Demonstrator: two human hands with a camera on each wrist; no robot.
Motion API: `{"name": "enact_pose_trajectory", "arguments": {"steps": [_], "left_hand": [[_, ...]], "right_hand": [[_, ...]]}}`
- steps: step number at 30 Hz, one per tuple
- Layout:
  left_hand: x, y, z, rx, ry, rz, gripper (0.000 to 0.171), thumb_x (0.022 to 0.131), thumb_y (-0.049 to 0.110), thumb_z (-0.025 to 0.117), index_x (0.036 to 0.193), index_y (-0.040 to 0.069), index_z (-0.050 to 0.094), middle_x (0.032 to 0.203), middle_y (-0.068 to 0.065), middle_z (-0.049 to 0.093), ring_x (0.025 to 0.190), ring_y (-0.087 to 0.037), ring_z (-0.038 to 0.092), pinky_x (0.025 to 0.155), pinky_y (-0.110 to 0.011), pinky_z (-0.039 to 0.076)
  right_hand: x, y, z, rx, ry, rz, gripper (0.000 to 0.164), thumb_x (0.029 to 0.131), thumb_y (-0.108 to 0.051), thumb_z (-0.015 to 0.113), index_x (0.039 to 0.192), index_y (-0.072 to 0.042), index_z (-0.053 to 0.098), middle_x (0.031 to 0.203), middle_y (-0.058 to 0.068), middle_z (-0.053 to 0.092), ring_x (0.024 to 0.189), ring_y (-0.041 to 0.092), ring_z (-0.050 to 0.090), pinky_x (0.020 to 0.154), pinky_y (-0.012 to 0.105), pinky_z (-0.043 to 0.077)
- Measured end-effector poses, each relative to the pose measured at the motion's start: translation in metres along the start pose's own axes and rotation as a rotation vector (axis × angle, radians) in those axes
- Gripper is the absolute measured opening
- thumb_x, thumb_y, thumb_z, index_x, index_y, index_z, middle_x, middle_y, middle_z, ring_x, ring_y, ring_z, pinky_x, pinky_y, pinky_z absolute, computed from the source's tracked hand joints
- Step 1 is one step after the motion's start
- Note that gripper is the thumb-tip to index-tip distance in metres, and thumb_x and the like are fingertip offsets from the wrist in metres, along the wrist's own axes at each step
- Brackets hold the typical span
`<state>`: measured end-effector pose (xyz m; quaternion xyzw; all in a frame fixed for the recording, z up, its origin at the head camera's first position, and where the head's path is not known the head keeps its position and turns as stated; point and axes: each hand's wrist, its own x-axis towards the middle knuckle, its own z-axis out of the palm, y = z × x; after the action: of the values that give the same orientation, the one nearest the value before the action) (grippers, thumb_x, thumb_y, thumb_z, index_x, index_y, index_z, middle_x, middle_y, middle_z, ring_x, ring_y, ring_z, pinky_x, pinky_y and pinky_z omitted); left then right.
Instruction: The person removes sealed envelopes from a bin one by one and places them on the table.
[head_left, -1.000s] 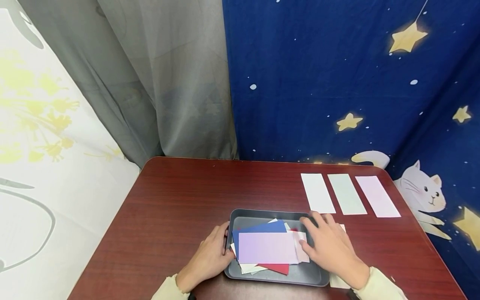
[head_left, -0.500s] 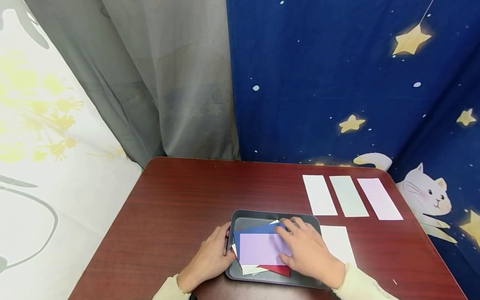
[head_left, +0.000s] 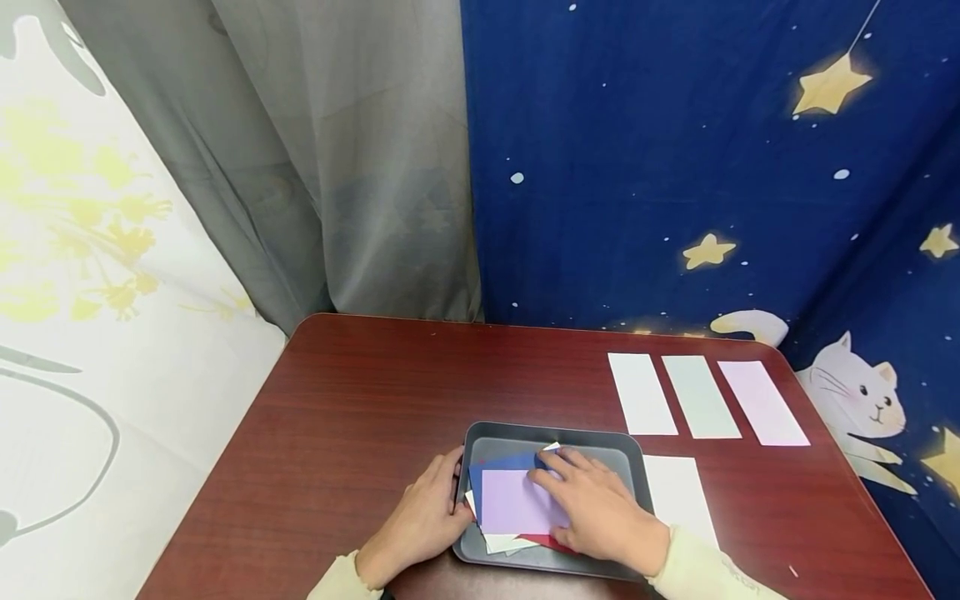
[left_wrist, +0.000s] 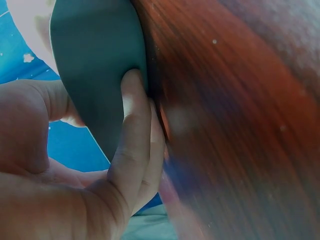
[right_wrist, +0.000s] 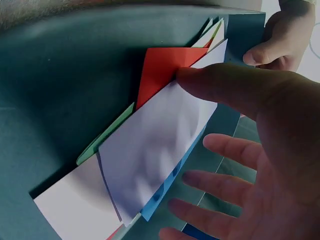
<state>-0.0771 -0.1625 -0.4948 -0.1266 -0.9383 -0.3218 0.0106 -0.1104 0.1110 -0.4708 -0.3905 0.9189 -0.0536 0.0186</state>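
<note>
A dark grey tray (head_left: 600, 442) holds a loose, overlapping pile of paper rectangles. Uppermost lies a lilac sheet (head_left: 513, 500), over a blue sheet (head_left: 495, 471), a red sheet (right_wrist: 160, 70) and whitish ones. My left hand (head_left: 423, 512) grips the tray's left wall, thumb inside and fingers along the outside, as the left wrist view shows. Over the pile's right part is my right hand (head_left: 600, 508), fingers spread. Its thumb touches the lilac sheet's near edge in the right wrist view. A pale pinkish sheet (right_wrist: 80, 202) sticks out from under the lilac one there.
On the brown table (head_left: 360, 392), a white sheet (head_left: 642, 393), a pale green sheet (head_left: 701, 396) and a pale pink sheet (head_left: 763, 402) lie in a row at back right. Another white sheet (head_left: 678, 492) lies right of the tray. Curtains (head_left: 390, 167) hang behind.
My right hand has moved left from the tray's right side onto the lilac sheet, uncovering the white sheet beside the tray. The left hand keeps its grip on the tray.
</note>
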Motion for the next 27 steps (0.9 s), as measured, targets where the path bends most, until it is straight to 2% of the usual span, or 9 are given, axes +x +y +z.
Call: {"name": "enact_pose_trajectory", "arguments": {"steps": [9,17,22,27], "left_hand": [[0.0005,0.0006,0.0004,0.010,-0.004,-0.006,0.072,0.075,0.013,0.067,0.143,0.003,0.045,0.110,0.001,0.056,0.090,-0.012,0.056,0.075,-0.040,0.048],[0.0006,0.0006,0.0003,0.001,-0.013,-0.003,0.073,0.075,0.012,0.067,0.144,0.003,0.044,0.111,0.001,0.056,0.092,-0.012,0.057,0.076,-0.039,0.048],[0.0006,-0.0001,0.0016,-0.005,-0.004,0.012,0.073,0.076,0.013,0.068,0.144,0.002,0.043,0.111,0.002,0.057,0.094,-0.012,0.057,0.077,-0.038,0.048],[0.0003,0.0001,0.0018,0.000,0.000,0.010,0.073,0.077,0.014,0.069,0.144,0.002,0.043,0.111,0.001,0.057,0.092,-0.011,0.057,0.076,-0.037,0.048]], "right_hand": [[-0.0009,-0.0010,0.0009,0.022,-0.005,-0.033,0.070,0.071,-0.039,0.085,0.134,-0.022,0.057,0.139,0.007,0.053,0.124,0.037,0.052,0.096,0.058,0.041],[-0.0020,-0.0002,0.0014,0.020,0.024,-0.067,0.069,0.070,-0.037,0.086,0.131,-0.023,0.058,0.127,0.000,0.057,0.115,0.027,0.055,0.092,0.053,0.046],[-0.0027,0.0008,0.0017,0.011,0.061,-0.080,0.070,0.067,-0.042,0.087,0.129,-0.025,0.060,0.123,-0.003,0.057,0.106,0.023,0.050,0.080,0.045,0.048],[-0.0042,0.0028,-0.0025,0.029,0.075,-0.065,0.070,0.066,-0.044,0.086,0.130,-0.028,0.060,0.124,-0.002,0.054,0.103,0.020,0.046,0.077,0.043,0.048]]}}
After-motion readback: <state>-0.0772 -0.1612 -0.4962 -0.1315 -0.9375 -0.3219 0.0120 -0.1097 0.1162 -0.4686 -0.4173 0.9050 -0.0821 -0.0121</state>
